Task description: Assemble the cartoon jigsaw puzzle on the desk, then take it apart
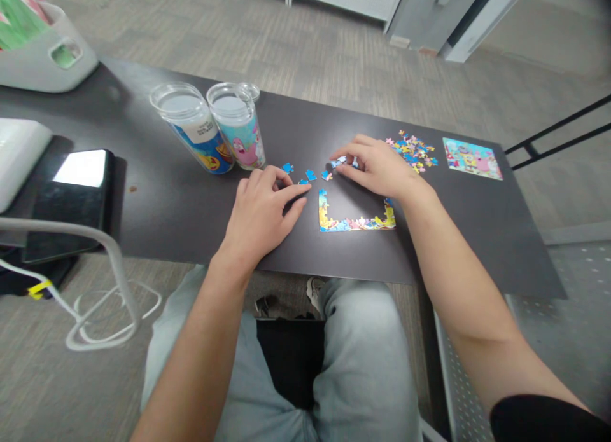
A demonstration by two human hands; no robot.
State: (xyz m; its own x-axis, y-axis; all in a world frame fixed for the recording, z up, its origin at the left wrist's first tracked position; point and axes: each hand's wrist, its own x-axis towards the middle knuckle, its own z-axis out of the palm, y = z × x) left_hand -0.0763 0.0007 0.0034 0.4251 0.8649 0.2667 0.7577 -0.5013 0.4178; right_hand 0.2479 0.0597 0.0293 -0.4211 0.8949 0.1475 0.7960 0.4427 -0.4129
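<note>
My right hand (375, 165) reaches over the table with fingertips and thumb closed on a light blue and white jigsaw piece (338, 162). My left hand (265, 207) rests lower on the left, thumb and index finger apart; the index fingertip is at a blue jigsaw piece (303, 182), and whether it touches is unclear. Nearby lie other loose blue pieces (310, 175) and a blue and pink piece (326, 175). Just below is a partly joined puzzle border (356, 224), U-shaped, its upper right side partly hidden by my right hand.
A heap of loose pieces (415, 151) lies beyond my right wrist, with a picture card (472, 158) farther right. Two clear-lidded cartoon tubs (193, 133) stand left of the pieces. A black phone-like device (71, 194), white cable (119, 270) and grey bin (71, 48) are far left.
</note>
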